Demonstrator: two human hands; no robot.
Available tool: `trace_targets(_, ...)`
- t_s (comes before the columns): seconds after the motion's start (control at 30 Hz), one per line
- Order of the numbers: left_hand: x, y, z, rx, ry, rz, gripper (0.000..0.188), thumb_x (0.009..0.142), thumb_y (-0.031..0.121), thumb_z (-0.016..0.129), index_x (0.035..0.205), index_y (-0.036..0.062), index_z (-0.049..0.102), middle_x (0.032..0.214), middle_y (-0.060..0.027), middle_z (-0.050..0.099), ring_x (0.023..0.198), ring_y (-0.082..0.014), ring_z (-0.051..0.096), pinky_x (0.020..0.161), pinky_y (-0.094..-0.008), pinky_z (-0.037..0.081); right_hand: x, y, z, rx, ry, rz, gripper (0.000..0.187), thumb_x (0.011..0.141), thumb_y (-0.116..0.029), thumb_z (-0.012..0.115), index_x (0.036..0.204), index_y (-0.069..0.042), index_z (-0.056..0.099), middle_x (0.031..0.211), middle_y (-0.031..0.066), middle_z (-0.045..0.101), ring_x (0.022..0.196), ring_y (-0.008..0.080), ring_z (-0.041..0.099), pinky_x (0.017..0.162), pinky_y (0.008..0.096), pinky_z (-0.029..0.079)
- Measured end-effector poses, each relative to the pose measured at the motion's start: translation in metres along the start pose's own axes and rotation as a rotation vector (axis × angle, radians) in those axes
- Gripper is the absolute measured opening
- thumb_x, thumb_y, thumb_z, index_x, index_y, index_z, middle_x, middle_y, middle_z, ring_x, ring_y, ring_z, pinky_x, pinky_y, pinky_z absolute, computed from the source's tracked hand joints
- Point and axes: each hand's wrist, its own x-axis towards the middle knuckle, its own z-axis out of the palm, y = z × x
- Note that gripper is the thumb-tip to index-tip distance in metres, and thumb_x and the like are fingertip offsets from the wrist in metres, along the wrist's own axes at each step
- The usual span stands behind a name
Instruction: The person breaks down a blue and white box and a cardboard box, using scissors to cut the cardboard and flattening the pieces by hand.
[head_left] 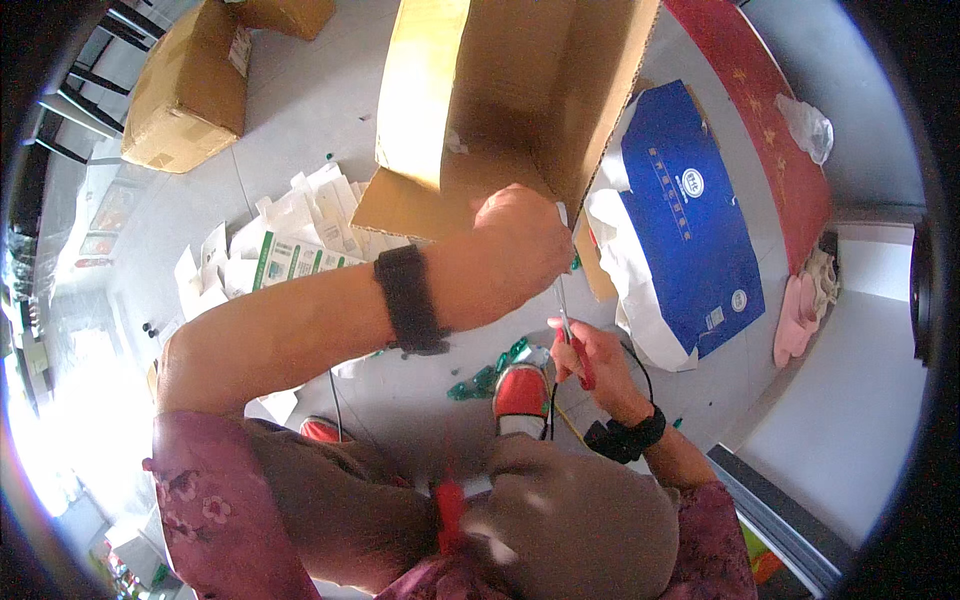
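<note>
My right hand point(592, 362) is closed round the red handles of a pair of scissors point(574, 345), whose blades point up and away from me. Just beyond the blade tips is my left hand point(525, 238), its fingers curled and mostly hidden from view. A small pale bit shows at its edge, but what it grips cannot be made out. This hand overlaps the near edge of a large open cardboard box point(505, 90); whether it touches the box is unclear. Inside, the box looks brown and mostly shadowed.
Flattened white and green cartons point(300, 250) lie piled at the left. Small green pieces point(487, 381) are scattered by my red shoe point(521, 390). A torn blue and white carton point(690, 215) lies at the right, near pink slippers point(795, 315). Another cardboard box point(190, 90) stands far left.
</note>
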Motion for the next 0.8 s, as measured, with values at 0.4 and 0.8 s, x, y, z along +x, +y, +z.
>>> trace_targets(0.4,-0.01,-0.008,0.01,-0.116,0.116,-0.089,0.053,0.073,0.012,0.056,0.123,0.0007,0.041,0.069,-0.0113,0.062,0.065,-0.0251,0.062,0.052,-0.0346,0.049,0.0,-0.004,-0.004,-0.303,0.026,0.018,0.037,0.082,-0.015,0.055,0.112,0.004,0.047,0.067,0.0005,0.05,0.055,0.0076,0.048,0.052,0.0209,0.042)
trace_targets(0.8,-0.015,0.0,0.036,-0.274,0.29,0.093,0.054,0.077,0.013,0.054,0.128,0.0121,0.037,0.073,-0.0135,0.06,0.062,-0.0301,0.059,0.05,-0.0388,0.048,-0.025,-0.008,0.004,-0.174,-0.03,0.277,0.04,0.082,-0.019,0.054,0.114,0.004,0.047,0.067,-0.0002,0.047,0.059,0.0067,0.046,0.053,0.0233,0.042)
